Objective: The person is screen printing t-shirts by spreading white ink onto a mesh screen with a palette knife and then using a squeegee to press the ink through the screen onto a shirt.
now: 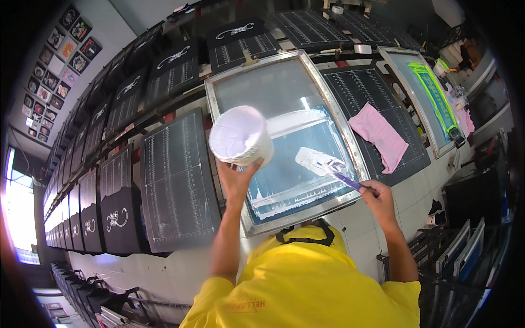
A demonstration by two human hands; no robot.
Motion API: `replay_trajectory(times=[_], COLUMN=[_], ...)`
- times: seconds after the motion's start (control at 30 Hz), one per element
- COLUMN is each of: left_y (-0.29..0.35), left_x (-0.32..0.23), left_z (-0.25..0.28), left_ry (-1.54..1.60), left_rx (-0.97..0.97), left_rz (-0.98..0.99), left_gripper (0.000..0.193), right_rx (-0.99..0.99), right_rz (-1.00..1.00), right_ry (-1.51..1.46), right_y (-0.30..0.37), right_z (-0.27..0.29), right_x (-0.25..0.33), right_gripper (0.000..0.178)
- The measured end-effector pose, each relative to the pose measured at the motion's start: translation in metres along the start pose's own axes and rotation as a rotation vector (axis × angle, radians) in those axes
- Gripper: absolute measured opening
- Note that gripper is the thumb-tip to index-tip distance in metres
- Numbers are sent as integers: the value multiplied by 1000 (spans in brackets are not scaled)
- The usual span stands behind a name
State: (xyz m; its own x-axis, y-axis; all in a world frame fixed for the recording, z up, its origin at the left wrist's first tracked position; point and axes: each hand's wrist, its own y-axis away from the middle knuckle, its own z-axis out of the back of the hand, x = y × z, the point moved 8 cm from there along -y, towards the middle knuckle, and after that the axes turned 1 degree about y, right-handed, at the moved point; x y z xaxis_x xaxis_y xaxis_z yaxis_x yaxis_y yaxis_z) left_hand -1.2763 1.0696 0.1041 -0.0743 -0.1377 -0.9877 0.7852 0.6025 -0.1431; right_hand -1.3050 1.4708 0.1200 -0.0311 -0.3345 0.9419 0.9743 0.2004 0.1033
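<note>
My left hand (239,177) grips a white tub (243,136) from below, tilted so that its whitish inside shows. In my right hand (377,202) is the purple handle of a spatula (320,162), its blade coated with white ink. Both are held over a metal-framed printing screen (306,60) with blue mesh. White ink (295,119) lies in a thick band across the mesh's far part, and a streaked band (295,194) of it runs along the near part. How much the tub holds is hard to tell.
Right of the screen, a pink cloth (379,136) lies on a black ruled board (350,82). Beyond it is a second screen (402,68) with bright green ink. Black boards (175,180) stand in rows at left, several bearing black shirts (117,218) with white prints.
</note>
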Motion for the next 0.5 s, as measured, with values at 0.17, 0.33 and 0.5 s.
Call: replay_trajectory(times=[0.17, 0.33, 0.5], left_y=[12, 41, 73], left_x=[-28, -40, -34], left_z=[61, 114, 147], left_ry=[75, 53, 5], left_rx=[-72, -235, -327], left_rz=[26, 32, 37], left_gripper=[84, 83, 84], right_rx=[93, 189, 202], right_rz=[135, 234, 347], right_ry=[58, 97, 51], right_y=[-14, -60, -105], right_z=[-61, -119, -172], right_x=[-17, -24, -12], right_gripper=[16, 22, 23])
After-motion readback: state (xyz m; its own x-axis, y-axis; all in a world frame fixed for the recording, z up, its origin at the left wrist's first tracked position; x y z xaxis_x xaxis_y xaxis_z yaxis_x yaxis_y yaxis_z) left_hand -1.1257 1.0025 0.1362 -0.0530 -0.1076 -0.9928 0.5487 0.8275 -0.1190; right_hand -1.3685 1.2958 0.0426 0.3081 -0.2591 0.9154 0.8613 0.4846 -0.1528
